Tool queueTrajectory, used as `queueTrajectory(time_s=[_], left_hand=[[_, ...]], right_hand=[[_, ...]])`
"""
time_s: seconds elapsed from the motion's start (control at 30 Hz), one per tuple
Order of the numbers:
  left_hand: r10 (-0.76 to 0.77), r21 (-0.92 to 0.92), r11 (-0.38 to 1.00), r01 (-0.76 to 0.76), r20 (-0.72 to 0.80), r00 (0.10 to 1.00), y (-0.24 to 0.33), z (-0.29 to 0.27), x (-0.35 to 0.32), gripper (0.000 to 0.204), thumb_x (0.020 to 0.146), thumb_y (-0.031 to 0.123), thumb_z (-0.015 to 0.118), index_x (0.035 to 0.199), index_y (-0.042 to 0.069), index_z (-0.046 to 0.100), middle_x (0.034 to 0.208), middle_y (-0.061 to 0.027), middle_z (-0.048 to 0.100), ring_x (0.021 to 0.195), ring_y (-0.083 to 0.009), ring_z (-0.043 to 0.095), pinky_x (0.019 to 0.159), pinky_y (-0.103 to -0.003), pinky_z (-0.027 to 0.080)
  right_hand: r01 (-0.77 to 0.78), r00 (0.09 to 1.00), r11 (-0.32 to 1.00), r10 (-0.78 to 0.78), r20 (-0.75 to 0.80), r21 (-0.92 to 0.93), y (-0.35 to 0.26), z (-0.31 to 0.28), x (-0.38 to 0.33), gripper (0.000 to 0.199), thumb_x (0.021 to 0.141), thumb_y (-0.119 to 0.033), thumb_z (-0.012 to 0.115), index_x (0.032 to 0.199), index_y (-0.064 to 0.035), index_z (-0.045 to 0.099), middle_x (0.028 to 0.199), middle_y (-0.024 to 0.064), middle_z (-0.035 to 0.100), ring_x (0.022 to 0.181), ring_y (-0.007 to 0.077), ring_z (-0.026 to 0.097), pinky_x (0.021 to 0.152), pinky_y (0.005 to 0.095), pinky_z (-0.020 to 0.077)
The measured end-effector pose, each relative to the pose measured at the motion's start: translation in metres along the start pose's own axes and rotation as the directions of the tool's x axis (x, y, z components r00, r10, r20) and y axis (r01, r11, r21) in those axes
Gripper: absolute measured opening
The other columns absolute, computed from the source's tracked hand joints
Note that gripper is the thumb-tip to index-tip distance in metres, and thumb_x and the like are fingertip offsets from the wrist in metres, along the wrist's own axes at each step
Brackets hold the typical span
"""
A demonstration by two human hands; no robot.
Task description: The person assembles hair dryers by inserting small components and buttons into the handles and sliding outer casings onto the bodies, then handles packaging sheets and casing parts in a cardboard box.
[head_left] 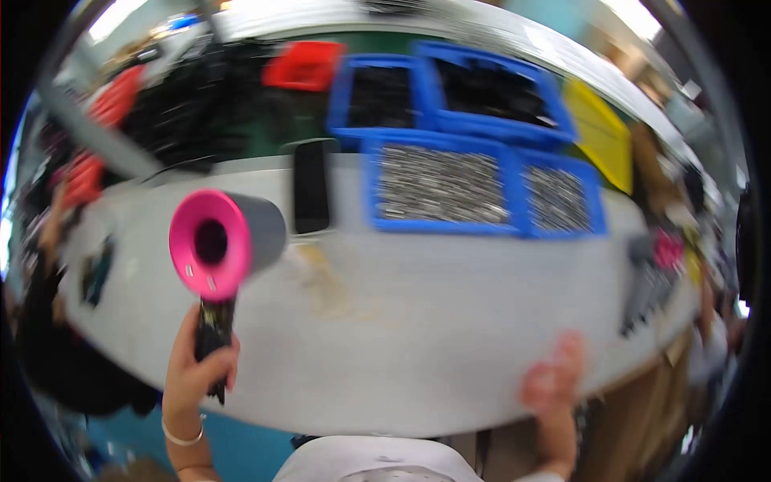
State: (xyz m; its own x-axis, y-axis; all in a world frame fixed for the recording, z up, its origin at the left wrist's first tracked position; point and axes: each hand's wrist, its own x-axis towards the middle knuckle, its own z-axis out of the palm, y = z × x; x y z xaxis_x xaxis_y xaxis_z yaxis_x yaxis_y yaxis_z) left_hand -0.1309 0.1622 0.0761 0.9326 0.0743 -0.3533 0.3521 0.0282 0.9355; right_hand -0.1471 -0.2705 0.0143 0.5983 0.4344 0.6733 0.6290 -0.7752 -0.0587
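Note:
My left hand is wrapped round the dark handle of a hair dryer, held upright above the left part of the white table. Its barrel is grey, with a bright pink ring round a dark round opening facing me. A white bracelet circles my left wrist. Over the table's front right edge, my right hand is smeared by motion; whether its fingers grip anything cannot be made out. A dark phone-like slab lies beyond the dryer, beside a pale yellowish patch.
Blue bins of small metal parts stand at the back, with blue bins of black parts behind. A red bin, a yellow panel and black parts flank them. Grey and pink pieces lie right. People stand at both sides.

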Motion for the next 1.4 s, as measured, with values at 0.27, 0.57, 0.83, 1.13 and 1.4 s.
queueTrajectory(time_s=[0.27, 0.57, 0.83, 1.13, 1.4], left_hand=[[0.044, 0.058, 0.985, -0.164, 0.828, 0.559, -0.054, 0.160, 0.057, 0.021, 0.085, 0.009, 0.057, 0.104, 0.001, 0.054, 0.088, -0.0099, 0.062, 0.074, -0.0223, 0.061, 0.070, -0.030, 0.048], [-0.332, 0.070, 0.886, 0.459, 0.787, 0.520, -0.073, 0.138, 0.053, 0.019, 0.087, 0.017, 0.043, 0.094, 0.002, 0.053, 0.078, -0.0092, 0.055, 0.058, -0.0165, 0.051, 0.048, -0.029, 0.042], [-0.179, 0.067, 0.978, 0.200, 0.763, 0.621, -0.082, 0.139, 0.060, 0.026, 0.080, 0.023, 0.037, 0.089, 0.003, 0.051, 0.070, -0.0052, 0.052, 0.050, -0.0124, 0.046, 0.045, -0.025, 0.035], [-0.146, 0.038, 0.982, 0.186, 0.781, 0.607, -0.081, 0.144, 0.063, 0.025, 0.087, 0.018, 0.032, 0.093, 0.002, 0.052, 0.070, -0.0030, 0.049, 0.051, -0.0095, 0.043, 0.046, -0.023, 0.032], [-0.237, -0.106, 0.870, 0.482, 0.767, 0.596, -0.077, 0.149, 0.063, 0.039, 0.088, 0.029, 0.030, 0.109, 0.001, 0.049, 0.069, -0.0033, 0.049, 0.048, -0.0109, 0.043, 0.043, -0.024, 0.032]], right_hand=[[-0.119, 0.990, 0.930, 0.086, 0.108, 0.348, -0.068, 0.046, 0.080, 0.027, 0.079, -0.012, 0.063, 0.103, 0.0008, 0.060, 0.101, 0.0123, 0.060, 0.095, 0.0282, 0.058, 0.098, 0.0483, 0.0399], [-0.341, 0.895, 0.882, 0.201, 0.397, 0.324, -0.067, 0.045, 0.080, 0.007, 0.079, -0.015, 0.063, 0.078, -0.0075, 0.062, 0.085, 0.0037, 0.054, 0.101, 0.0270, 0.047, 0.104, 0.0629, 0.0192], [-0.327, 0.904, 0.849, 0.153, 0.398, 0.415, -0.068, 0.056, 0.081, 0.015, 0.071, -0.012, 0.065, 0.082, -0.0036, 0.060, 0.086, 0.0077, 0.052, 0.095, 0.0273, 0.048, 0.093, 0.0450, 0.0356], [-0.100, 0.974, 0.978, 0.059, 0.217, 0.182, -0.075, 0.068, 0.065, 0.024, 0.069, -0.010, 0.061, 0.087, 0.0029, 0.054, 0.083, 0.0124, 0.049, 0.082, 0.0278, 0.050, 0.090, 0.0449, 0.0430], [-0.171, 0.979, 0.973, 0.151, 0.134, 0.156, -0.082, 0.066, 0.068, 0.027, 0.070, -0.012, 0.059, 0.092, 0.0023, 0.054, 0.089, 0.0141, 0.050, 0.091, 0.0298, 0.051, 0.093, 0.0510, 0.0414]])
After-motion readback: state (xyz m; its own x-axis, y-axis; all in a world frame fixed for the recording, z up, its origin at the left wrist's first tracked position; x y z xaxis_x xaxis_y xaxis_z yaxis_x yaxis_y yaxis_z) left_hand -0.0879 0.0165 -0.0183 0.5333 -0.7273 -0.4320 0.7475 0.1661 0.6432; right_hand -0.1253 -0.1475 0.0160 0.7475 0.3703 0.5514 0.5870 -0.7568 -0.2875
